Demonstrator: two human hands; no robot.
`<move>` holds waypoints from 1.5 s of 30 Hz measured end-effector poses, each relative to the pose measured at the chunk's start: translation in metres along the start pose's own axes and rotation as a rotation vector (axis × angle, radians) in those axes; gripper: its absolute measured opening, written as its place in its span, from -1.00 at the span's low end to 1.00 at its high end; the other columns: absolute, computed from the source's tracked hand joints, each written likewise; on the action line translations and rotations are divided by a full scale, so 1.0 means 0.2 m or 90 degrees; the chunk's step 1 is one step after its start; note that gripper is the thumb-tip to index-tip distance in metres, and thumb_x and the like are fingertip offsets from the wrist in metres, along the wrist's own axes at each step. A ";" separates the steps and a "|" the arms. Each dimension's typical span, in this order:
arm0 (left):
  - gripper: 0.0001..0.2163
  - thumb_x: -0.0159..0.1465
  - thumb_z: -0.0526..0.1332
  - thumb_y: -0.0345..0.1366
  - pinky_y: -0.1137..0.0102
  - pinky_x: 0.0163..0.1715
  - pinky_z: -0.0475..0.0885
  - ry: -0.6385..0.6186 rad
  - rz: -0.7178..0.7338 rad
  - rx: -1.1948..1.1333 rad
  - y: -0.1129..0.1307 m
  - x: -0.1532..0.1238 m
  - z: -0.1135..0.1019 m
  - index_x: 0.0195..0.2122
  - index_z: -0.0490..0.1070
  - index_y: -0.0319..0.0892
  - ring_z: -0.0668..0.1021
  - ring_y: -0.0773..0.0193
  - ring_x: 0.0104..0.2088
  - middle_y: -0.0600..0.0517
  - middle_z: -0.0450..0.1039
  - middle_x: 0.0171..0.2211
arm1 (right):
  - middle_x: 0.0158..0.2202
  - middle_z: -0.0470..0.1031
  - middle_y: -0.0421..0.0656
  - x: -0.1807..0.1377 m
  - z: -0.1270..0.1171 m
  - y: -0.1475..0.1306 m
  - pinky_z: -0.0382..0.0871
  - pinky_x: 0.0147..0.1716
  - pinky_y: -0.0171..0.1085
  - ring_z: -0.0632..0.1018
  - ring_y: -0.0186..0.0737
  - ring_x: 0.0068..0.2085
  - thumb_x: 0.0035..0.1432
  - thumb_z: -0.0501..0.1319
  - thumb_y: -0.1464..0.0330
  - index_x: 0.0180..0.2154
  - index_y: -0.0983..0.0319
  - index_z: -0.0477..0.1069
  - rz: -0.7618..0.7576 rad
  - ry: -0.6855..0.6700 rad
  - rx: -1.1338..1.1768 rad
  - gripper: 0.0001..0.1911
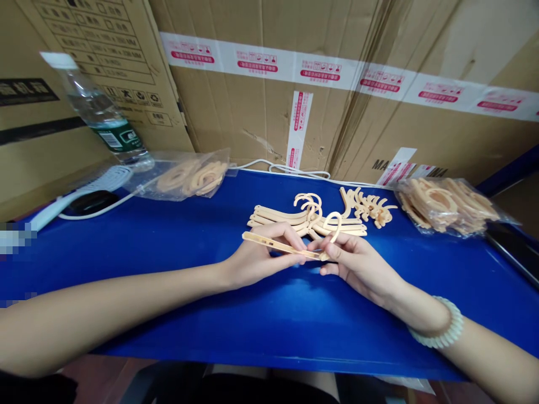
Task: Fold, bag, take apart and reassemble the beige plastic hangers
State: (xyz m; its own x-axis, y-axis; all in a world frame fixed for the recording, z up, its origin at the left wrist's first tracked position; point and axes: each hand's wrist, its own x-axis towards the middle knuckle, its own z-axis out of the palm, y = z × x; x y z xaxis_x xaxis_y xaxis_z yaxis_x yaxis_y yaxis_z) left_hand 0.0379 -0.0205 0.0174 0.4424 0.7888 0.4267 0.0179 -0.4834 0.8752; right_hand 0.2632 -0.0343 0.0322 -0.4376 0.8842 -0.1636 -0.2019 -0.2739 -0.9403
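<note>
My left hand [263, 255] is closed on a beige plastic hanger arm [269, 244] that lies across both hands. Fingers of my right hand [357, 261] pinch the arm's right end together with a small beige hook piece [332, 221] that curves up from it. Both hands hover just above the blue table [168, 252]. Right behind them lies a stack of assembled beige hangers [303, 219], and beside it a small heap of loose hooks [370, 207]. A pale bead bracelet [442, 331] is on my right wrist.
A clear bag of beige parts [450, 205] lies at the right, another clear bag [189, 177] at the left. A water bottle [99, 112], a white handled device [96, 185] and a white cable [295, 168] sit at the back. Cardboard boxes [295, 84] wall off the far edge.
</note>
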 end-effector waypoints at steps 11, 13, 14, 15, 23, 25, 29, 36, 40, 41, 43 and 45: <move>-0.94 0.27 0.36 -0.42 0.43 -0.32 0.49 -0.031 0.110 0.048 -0.02 0.00 0.01 -0.33 0.50 -0.23 0.61 0.28 -0.35 -0.01 0.58 -0.38 | -0.30 0.63 -0.14 0.00 0.01 0.03 0.63 -0.31 -0.36 0.64 -0.32 -0.33 0.09 0.50 0.23 -0.35 0.25 0.52 -0.036 0.019 -0.030 -0.74; -0.94 0.26 0.37 -0.42 0.43 -0.32 0.50 -0.037 0.112 0.049 -0.02 -0.01 0.01 -0.33 0.51 -0.23 0.62 0.27 -0.34 -0.02 0.58 -0.37 | -0.33 0.62 -0.16 0.00 0.01 0.03 0.63 -0.36 -0.37 0.63 -0.32 -0.37 0.07 0.51 0.22 -0.37 0.25 0.51 -0.040 0.021 -0.040 -0.71; -0.93 0.25 0.38 -0.42 0.43 -0.31 0.51 -0.038 0.118 0.047 -0.02 -0.01 0.01 -0.34 0.51 -0.23 0.62 0.27 -0.33 -0.02 0.58 -0.37 | -0.35 0.61 -0.17 0.00 0.02 0.03 0.63 -0.38 -0.36 0.62 -0.33 -0.40 0.05 0.52 0.21 -0.38 0.25 0.50 -0.040 0.021 -0.045 -0.69; -0.93 0.24 0.39 -0.42 0.43 -0.31 0.52 -0.036 0.124 0.043 -0.02 -0.01 0.01 -0.34 0.51 -0.23 0.62 0.27 -0.33 -0.02 0.58 -0.37 | -0.36 0.61 -0.17 0.00 0.02 0.03 0.63 -0.40 -0.36 0.62 -0.33 -0.42 0.03 0.53 0.20 -0.38 0.25 0.49 -0.039 0.021 -0.050 -0.68; -0.94 0.24 0.37 -0.40 0.46 -0.38 0.51 -0.053 0.101 0.019 -0.02 -0.02 0.01 -0.34 0.51 -0.23 0.60 0.29 -0.35 -0.01 0.55 -0.38 | -0.35 0.64 -0.16 0.00 0.04 0.04 0.66 -0.35 -0.32 0.66 -0.27 -0.35 0.03 0.52 0.17 -0.40 0.23 0.45 -0.058 0.039 -0.054 -0.65; -0.94 0.24 0.37 -0.42 0.47 -0.39 0.50 -0.042 0.096 0.022 -0.01 -0.01 0.02 -0.36 0.50 -0.24 0.60 0.29 -0.37 0.00 0.55 -0.39 | -0.36 0.64 -0.17 0.00 0.05 0.04 0.65 -0.36 -0.32 0.66 -0.28 -0.36 0.03 0.52 0.16 -0.41 0.23 0.45 -0.071 0.044 -0.054 -0.65; -0.92 0.24 0.36 -0.41 0.47 -0.43 0.49 -0.035 0.061 0.013 -0.01 -0.01 0.02 -0.38 0.48 -0.24 0.60 0.30 -0.41 0.00 0.55 -0.42 | -0.36 0.64 -0.16 0.00 0.06 0.04 0.65 -0.33 -0.27 0.66 -0.24 -0.35 0.03 0.51 0.14 -0.41 0.22 0.45 -0.079 0.050 -0.075 -0.64; -0.90 0.25 0.36 -0.35 0.39 -0.38 0.52 -0.052 -0.008 -0.002 0.00 -0.01 0.01 -0.35 0.48 -0.23 0.63 0.23 -0.37 -0.04 0.59 -0.37 | -0.36 0.66 -0.15 -0.01 0.06 0.04 0.64 -0.23 -0.19 0.68 -0.19 -0.34 0.03 0.50 0.10 -0.42 0.19 0.43 -0.079 0.066 -0.105 -0.63; -0.87 0.27 0.36 -0.33 0.36 -0.34 0.51 -0.046 -0.001 0.011 0.00 -0.01 0.02 -0.38 0.46 -0.23 0.63 0.21 -0.36 -0.05 0.59 -0.40 | -0.35 0.66 -0.14 -0.01 0.06 0.05 0.64 -0.21 -0.16 0.68 -0.17 -0.34 0.04 0.49 0.09 -0.40 0.18 0.44 -0.093 0.067 -0.115 -0.63; -0.86 0.27 0.36 -0.33 0.36 -0.34 0.51 -0.046 -0.004 0.003 0.00 0.00 0.02 -0.38 0.45 -0.23 0.63 0.21 -0.37 -0.04 0.59 -0.40 | -0.36 0.66 -0.15 -0.01 0.07 0.05 0.64 -0.21 -0.16 0.68 -0.18 -0.35 0.05 0.49 0.10 -0.40 0.18 0.44 -0.100 0.064 -0.113 -0.64; -0.86 0.26 0.37 -0.35 0.36 -0.35 0.51 -0.047 -0.018 -0.030 0.00 0.00 0.02 -0.37 0.44 -0.23 0.64 0.21 -0.37 -0.02 0.59 -0.42 | -0.39 0.65 -0.17 0.00 0.07 0.05 0.64 -0.22 -0.18 0.67 -0.20 -0.38 0.06 0.49 0.11 -0.39 0.18 0.45 -0.111 0.057 -0.109 -0.66; -0.87 0.25 0.38 -0.37 0.37 -0.34 0.52 -0.047 -0.027 -0.060 0.01 0.00 0.02 -0.37 0.43 -0.23 0.65 0.22 -0.36 0.00 0.59 -0.43 | -0.40 0.64 -0.18 0.00 0.07 0.05 0.64 -0.24 -0.19 0.66 -0.21 -0.40 0.08 0.48 0.13 -0.38 0.18 0.46 -0.116 0.053 -0.108 -0.68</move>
State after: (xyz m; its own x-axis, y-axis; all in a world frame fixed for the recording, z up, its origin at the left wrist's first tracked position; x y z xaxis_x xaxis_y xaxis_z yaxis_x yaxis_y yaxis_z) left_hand 0.0412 -0.0228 0.0173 0.5078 0.7761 0.3740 -0.0450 -0.4096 0.9111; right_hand 0.2497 -0.0422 0.0272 -0.3319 0.9433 -0.0051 -0.1170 -0.0465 -0.9920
